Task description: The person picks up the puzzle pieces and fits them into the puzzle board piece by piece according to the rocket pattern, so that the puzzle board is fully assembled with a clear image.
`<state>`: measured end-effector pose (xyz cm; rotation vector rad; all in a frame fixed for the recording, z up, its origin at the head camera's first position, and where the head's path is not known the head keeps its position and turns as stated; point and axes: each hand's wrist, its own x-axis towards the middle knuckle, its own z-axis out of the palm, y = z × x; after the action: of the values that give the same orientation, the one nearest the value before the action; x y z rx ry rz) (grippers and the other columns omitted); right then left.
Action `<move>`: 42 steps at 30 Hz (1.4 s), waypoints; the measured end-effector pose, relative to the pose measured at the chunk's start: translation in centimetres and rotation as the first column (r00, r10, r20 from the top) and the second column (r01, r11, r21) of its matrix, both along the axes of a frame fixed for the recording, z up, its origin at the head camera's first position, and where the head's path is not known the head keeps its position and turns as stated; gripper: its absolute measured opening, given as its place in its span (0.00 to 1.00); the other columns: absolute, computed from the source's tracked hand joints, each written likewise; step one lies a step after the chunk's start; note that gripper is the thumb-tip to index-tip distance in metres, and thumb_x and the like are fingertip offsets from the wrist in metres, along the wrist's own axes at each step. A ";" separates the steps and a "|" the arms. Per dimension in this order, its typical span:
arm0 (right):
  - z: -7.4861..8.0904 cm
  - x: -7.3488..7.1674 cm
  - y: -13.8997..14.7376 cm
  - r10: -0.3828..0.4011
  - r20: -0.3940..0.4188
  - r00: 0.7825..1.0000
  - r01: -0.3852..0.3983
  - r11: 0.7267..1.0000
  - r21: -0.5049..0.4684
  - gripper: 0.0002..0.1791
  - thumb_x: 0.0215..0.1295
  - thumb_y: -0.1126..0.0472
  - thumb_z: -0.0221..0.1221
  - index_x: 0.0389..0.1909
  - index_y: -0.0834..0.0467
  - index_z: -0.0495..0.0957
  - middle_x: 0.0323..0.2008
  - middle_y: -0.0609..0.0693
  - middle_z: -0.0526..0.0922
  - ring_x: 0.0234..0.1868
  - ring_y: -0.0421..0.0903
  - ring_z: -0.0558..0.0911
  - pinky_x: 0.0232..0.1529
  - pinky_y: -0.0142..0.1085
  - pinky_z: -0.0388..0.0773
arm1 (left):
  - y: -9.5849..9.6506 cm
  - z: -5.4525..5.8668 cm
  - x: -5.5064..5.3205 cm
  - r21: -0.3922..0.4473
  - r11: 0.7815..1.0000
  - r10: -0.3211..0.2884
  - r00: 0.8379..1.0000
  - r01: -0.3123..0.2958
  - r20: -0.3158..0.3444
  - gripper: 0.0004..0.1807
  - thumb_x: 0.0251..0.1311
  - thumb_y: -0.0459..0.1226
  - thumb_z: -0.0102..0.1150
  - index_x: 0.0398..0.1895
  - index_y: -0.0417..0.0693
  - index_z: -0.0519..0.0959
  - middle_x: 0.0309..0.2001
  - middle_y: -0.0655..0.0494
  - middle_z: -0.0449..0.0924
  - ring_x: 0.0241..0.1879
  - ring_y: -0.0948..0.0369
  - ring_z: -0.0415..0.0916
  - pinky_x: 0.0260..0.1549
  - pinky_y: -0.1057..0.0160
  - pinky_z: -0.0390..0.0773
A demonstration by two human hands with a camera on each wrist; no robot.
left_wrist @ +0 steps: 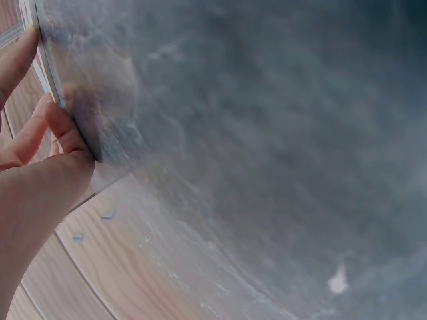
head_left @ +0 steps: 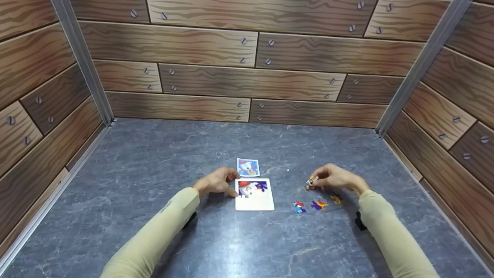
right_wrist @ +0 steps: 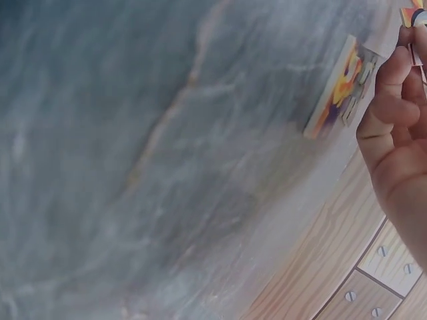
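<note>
A white puzzle tray (head_left: 254, 202), partly filled with a red, white and purple picture at its top, lies flat on the table. My left hand (head_left: 219, 180) is at its left side, thumb at the left edge and fingers by the top left corner. In the left wrist view, fingertips rest right at the tray's edge (left_wrist: 48, 67). My right hand (head_left: 335, 176) pinches a white and orange puzzle piece (head_left: 311, 182) between thumb and fingers, to the right of the tray. The right wrist view shows only part of this piece (right_wrist: 417, 17) at its upper right edge.
A small picture card (head_left: 248, 167) lies just beyond the tray. Nearer me on the right lie a red and blue piece (head_left: 299, 206), a purple and orange piece (head_left: 318, 204) and a dark yellow piece (head_left: 336, 199). Wood-patterned walls (head_left: 247, 81) enclose the grey table (head_left: 162, 150).
</note>
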<state>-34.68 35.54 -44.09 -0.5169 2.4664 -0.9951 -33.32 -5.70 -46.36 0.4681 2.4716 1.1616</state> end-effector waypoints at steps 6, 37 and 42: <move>0.4 -0.1 -0.6 -0.054 0.064 0.997 0.058 0.996 -0.061 0.15 0.70 0.61 0.57 0.54 0.60 0.80 0.39 0.54 0.84 0.31 0.42 0.78 0.32 0.34 0.78 | -0.1 0.1 -0.1 -0.016 1.000 0.008 1.000 -0.008 0.006 0.27 0.44 0.32 0.77 0.51 0.48 0.79 0.48 0.52 0.75 0.49 0.56 0.69 0.56 0.53 0.70; -0.5 0.7 -8.6 -0.333 0.127 0.934 0.357 0.867 -0.349 0.16 0.59 0.59 0.69 0.45 0.62 0.79 0.33 0.46 0.87 0.27 0.39 0.79 0.27 0.30 0.75 | 0.0 -0.1 -0.3 -0.029 0.999 -0.034 0.999 0.033 -0.035 0.28 0.44 0.32 0.77 0.52 0.44 0.79 0.48 0.50 0.77 0.50 0.55 0.71 0.58 0.54 0.70; -0.5 0.8 -10.0 -0.350 0.108 0.930 0.366 0.875 -0.316 0.14 0.58 0.60 0.69 0.43 0.61 0.82 0.33 0.48 0.86 0.28 0.40 0.79 0.28 0.31 0.75 | -0.1 0.0 -0.2 -0.031 0.999 -0.034 0.998 0.032 -0.046 0.28 0.44 0.32 0.77 0.52 0.43 0.79 0.48 0.49 0.77 0.51 0.54 0.71 0.58 0.53 0.70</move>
<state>-33.88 25.52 -44.64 -0.1258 2.4096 -1.5700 -33.53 -5.78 -46.41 0.5305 2.5072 1.1107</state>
